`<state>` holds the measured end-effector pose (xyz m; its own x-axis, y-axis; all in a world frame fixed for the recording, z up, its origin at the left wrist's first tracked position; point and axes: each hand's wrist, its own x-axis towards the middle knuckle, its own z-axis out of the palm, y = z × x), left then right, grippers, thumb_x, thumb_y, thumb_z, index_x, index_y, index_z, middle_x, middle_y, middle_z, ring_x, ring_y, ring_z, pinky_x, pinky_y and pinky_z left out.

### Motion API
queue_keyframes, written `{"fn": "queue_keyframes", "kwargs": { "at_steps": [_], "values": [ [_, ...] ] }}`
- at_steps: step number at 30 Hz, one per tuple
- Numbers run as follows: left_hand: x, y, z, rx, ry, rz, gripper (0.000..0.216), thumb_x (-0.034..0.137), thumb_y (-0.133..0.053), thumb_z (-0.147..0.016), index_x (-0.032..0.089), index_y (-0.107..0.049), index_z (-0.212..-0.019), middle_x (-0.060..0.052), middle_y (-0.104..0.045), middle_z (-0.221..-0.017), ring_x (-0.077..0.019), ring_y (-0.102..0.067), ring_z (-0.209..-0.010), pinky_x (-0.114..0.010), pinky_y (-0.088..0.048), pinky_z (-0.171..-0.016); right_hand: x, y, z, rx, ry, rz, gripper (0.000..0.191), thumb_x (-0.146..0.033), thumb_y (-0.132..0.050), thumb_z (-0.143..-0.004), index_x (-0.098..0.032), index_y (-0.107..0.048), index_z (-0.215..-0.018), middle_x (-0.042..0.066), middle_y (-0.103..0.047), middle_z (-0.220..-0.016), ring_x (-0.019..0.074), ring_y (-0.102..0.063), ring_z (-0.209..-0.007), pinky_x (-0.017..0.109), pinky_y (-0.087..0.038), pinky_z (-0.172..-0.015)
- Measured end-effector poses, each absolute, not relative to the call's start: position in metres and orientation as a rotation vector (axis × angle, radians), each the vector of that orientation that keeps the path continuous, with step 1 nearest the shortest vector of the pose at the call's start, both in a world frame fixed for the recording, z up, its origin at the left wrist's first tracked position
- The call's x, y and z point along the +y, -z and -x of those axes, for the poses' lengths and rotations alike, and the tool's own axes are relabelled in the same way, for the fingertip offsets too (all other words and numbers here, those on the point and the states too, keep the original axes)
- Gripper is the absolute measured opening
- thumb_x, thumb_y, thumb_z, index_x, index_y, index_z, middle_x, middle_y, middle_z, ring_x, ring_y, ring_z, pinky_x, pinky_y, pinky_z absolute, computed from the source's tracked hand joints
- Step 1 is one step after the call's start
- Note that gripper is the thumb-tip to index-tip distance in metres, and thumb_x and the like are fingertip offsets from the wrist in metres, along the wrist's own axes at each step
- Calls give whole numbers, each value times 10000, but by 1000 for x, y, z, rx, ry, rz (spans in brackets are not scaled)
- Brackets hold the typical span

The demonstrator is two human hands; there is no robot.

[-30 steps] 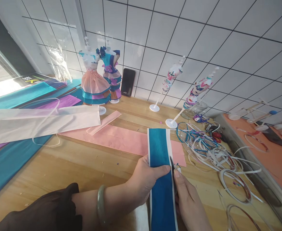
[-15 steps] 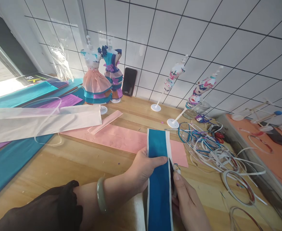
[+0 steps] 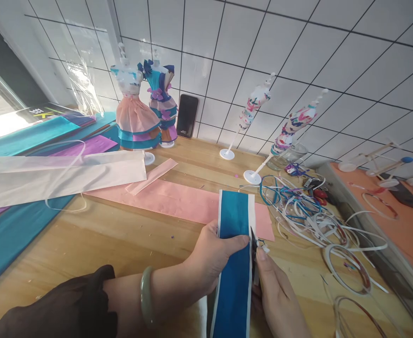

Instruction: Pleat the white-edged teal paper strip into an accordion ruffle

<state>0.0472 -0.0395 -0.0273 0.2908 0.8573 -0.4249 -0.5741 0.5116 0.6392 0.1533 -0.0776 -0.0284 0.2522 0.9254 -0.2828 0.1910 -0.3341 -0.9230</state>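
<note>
My left hand (image 3: 209, 256) pinches a teal paper strip with white edges (image 3: 234, 263), thumb on top, above the wooden table (image 3: 121, 239). My right hand (image 3: 280, 295) is closed on small scissors (image 3: 254, 244), whose dark blades sit at the strip's right white edge. The strip's far end overlaps a long pink paper sheet (image 3: 171, 202) that lies flat on the table. A green bangle (image 3: 146, 295) circles my left wrist.
Two dressed mini mannequins (image 3: 136, 117) and a dark phone (image 3: 187, 116) stand at the tiled wall. Two bare mannequin stands (image 3: 248, 115) lean to the right. A tangle of paper trimmings (image 3: 308, 211) lies at right. White, teal and purple sheets (image 3: 51, 176) fill the left.
The strip and both hands have stayed together with only slight shifts; the view has tilted a little. The scissors remain at the strip's right edge.
</note>
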Motion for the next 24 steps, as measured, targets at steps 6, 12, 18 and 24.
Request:
{"fn": "queue_keyframes", "kwargs": {
  "at_steps": [6,12,18,24],
  "values": [
    [-38,24,-46,830,-1004,-386,251,185,-696,-643,122,-652,-882,-65,-697,-767,-160,-636,-630,-287,-506,-680,-80,32,-155,-988,-1180,1738,483,-556,-466,-785,-190,-642,-1048,62,-633,-1154,253,-526,-1128,398,-384,-980],
    [-40,24,-47,834,-1005,-386,241,197,-708,-631,124,-657,-855,-51,-689,-710,-153,-627,-599,-281,-502,-665,-78,31,-156,-1065,-1190,1737,493,-567,-440,-794,-191,-633,-1047,71,-640,-1137,252,-541,-1107,383,-428,-941],
    [-41,24,-47,847,-1000,-371,260,204,-728,-611,131,-663,-852,-55,-693,-813,-141,-624,-593,-272,-499,-647,-78,30,-156,-1063,-1209,1702,488,-562,-453,-790,-168,-649,-1003,73,-691,-1018,254,-588,-1039,360,-444,-925],
    [-41,25,-47,853,-990,-375,276,230,-734,-604,120,-662,-846,-73,-691,-823,-160,-631,-613,-284,-500,-645,-77,32,-159,-1082,-1214,1702,497,-561,-449,-793,-165,-656,-1010,79,-691,-1022,267,-576,-1056,382,-418,-950]
  ]
}}
